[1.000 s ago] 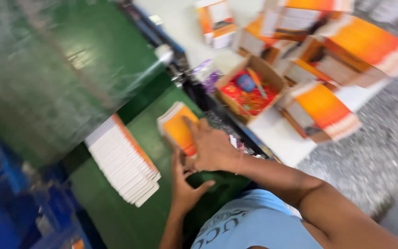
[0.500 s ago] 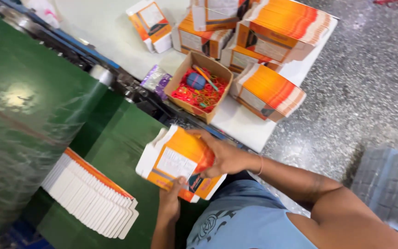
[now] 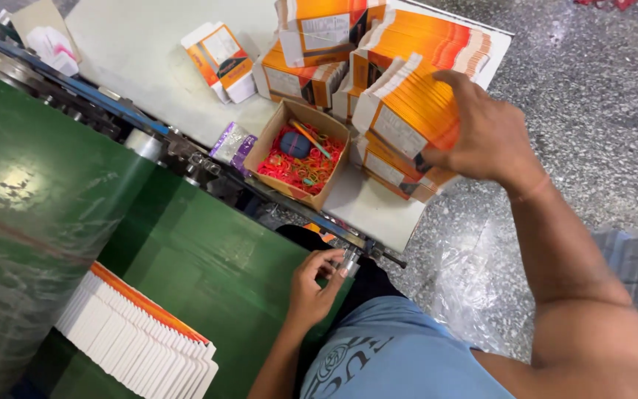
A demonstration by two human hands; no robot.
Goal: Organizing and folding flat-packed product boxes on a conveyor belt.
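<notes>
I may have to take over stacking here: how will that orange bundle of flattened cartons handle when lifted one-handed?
The bundle in the right hand is loose thin sheets, so it likely fans or slips unless squeezed. Edges look stiff; probably light.

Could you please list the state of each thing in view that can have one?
Right hand: gripping bundle of flat orange cartons.
Left hand: touching metal knob.
Cardboard box: open, holding rubber bands.
White-edged stack: fanned on green belt.
</notes>
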